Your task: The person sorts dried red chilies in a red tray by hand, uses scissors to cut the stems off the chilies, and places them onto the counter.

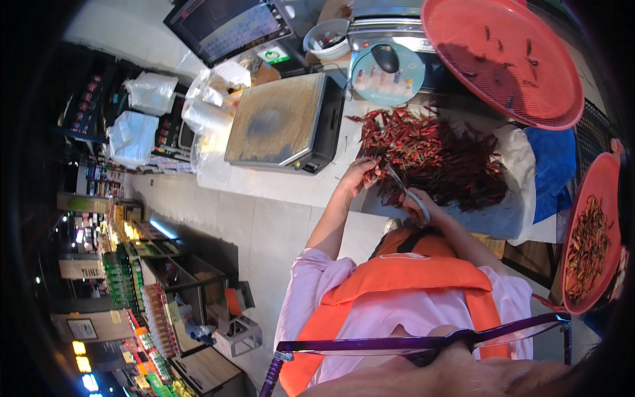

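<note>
My right hand [419, 204] grips a pair of scissors [418, 201] with pale handles, its metal blades pointing up and left towards my other hand. My left hand [361, 174] has its fingers pinched on a dried red chilli, mostly covered by the fingertips, close to the blade tips. Just beyond both hands lies a large heap of dried red chillies [407, 139], brighter red on the left and darker on the right. The heap rests on the counter, with a whitish sheet or bag [516, 154] along its right side.
Left of the heap stands a weighing scale [278, 121] with a worn plate. A mouse [385, 58] on a round pad and a monitor [233, 30] are behind. At right are a large red mesh tray [511, 59], a blue cloth [550, 164] and a red basket [570, 297] of cut chillies.
</note>
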`<action>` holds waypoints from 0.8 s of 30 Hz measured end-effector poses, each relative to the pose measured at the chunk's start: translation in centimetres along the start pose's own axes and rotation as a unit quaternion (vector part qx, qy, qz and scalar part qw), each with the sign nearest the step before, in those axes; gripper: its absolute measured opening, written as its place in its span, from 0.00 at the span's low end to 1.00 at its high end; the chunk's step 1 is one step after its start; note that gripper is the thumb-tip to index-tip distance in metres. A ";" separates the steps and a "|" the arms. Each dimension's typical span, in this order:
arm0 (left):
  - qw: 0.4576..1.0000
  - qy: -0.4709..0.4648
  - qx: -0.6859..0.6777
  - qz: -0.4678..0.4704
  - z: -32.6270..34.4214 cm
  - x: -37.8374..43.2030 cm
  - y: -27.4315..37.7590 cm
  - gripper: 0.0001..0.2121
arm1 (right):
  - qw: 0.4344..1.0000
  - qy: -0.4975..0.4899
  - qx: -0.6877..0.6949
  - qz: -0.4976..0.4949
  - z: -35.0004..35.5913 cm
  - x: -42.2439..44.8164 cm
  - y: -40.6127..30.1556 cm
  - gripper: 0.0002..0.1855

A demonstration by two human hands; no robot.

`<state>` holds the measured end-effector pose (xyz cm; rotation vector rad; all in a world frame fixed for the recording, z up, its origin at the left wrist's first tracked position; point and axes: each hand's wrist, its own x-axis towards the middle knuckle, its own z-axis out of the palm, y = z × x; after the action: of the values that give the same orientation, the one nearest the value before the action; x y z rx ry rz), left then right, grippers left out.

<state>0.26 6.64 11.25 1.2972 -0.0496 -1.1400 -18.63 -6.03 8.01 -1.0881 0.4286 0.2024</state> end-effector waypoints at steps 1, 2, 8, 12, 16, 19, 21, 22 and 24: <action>0.999 -0.034 0.017 0.012 0.8 0.5 0.9 0.07 | 1.000 -0.013 0.021 0.006 -0.1 -0.7 -0.3 0.09; 0.997 -0.070 0.035 0.022 1.8 1.3 2.2 0.07 | 1.000 -0.006 0.020 0.013 -0.3 -1.2 -0.3 0.10; 0.937 -0.179 0.114 0.277 18.7 5.4 14.5 0.09 | 1.000 0.026 0.012 0.002 -1.6 -3.8 0.0 0.09; 0.779 -0.021 0.357 0.516 24.6 8.9 17.1 0.16 | 0.998 0.037 0.047 -0.007 -2.4 -5.1 0.0 0.10; 0.768 -0.002 0.462 0.443 20.0 10.0 13.6 0.13 | 0.996 0.065 0.055 -0.016 -4.1 -6.1 0.6 0.11; 0.670 0.126 0.667 0.301 14.7 9.9 7.7 0.14 | 0.995 0.079 0.064 -0.016 -4.7 -6.6 0.5 0.11; 0.615 0.182 0.732 0.231 12.0 10.7 4.9 0.15 | 0.995 0.069 0.072 0.001 -4.5 -6.7 0.3 0.11; 0.598 0.195 0.732 0.263 10.7 11.3 3.4 0.14 | 0.995 0.063 0.072 0.006 -4.4 -6.7 0.2 0.11; 0.592 0.203 0.710 0.323 8.7 11.8 1.4 0.13 | 0.996 0.052 0.073 0.015 -4.1 -6.3 0.1 0.10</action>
<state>1.77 -7.78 8.95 2.5751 -1.2134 0.1271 -25.29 -9.30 9.01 -0.9514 0.5453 0.1385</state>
